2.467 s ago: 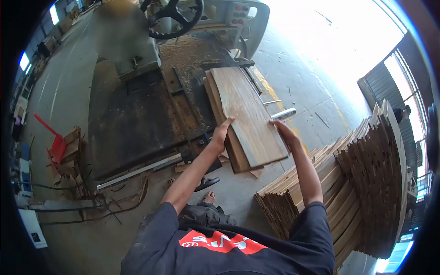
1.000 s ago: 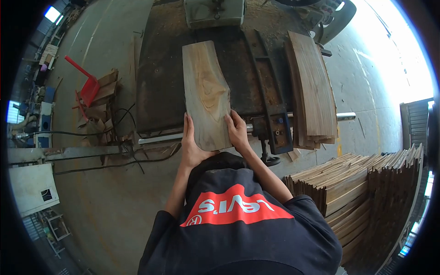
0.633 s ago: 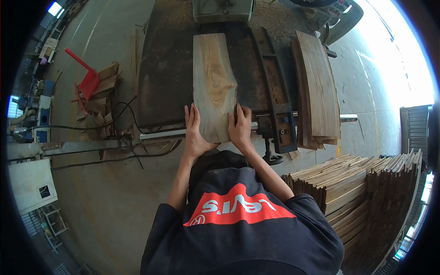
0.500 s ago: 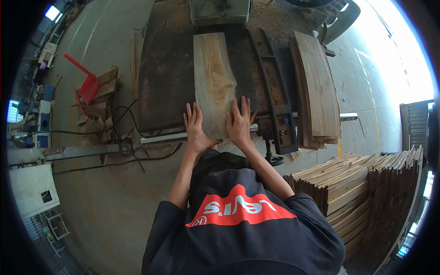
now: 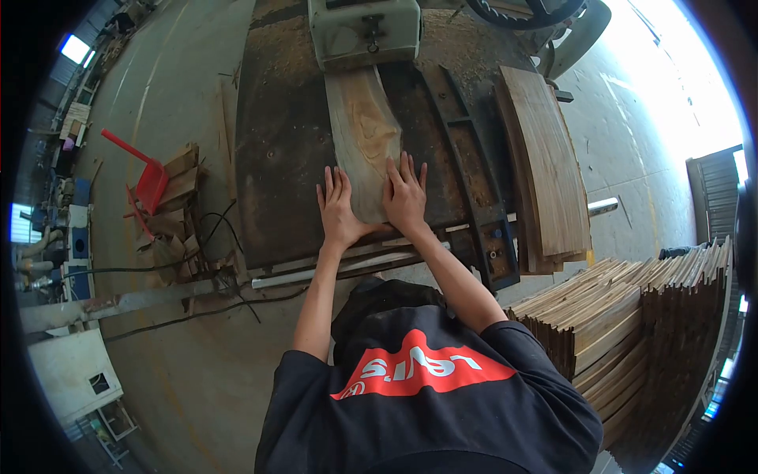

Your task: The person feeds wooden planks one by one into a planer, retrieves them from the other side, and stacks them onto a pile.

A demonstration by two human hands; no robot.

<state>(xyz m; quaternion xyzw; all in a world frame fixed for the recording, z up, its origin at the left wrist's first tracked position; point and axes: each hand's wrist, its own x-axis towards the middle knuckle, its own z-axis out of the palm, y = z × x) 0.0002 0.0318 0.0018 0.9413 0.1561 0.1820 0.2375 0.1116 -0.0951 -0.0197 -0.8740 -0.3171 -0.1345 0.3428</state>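
A wooden board (image 5: 363,130) lies flat on the dark machine table (image 5: 276,189), its far end at the housing of a woodworking machine (image 5: 367,39). Whether that end passes beneath the housing is hard to see. My left hand (image 5: 338,212) rests along the board's near left edge, fingers stretched out and thumb spread inward. On the near right edge lies my right hand (image 5: 404,197), fingers spread and pointing forward. Both palms are at the near end of the board and cover part of it. A black metal fence (image 5: 466,158) runs to the right of the board.
Several planks (image 5: 545,158) lie stacked on the right of the table. A tall stack of boards (image 5: 608,316) stands at lower right. To the left are a red dustpan (image 5: 151,186), wood scraps and cables on the floor. A handwheel (image 5: 529,16) sits at the upper right.
The board has slid forward so its far end now meets the machine housing. Both hands have moved forward with it, and the camera view has shifted slightly.
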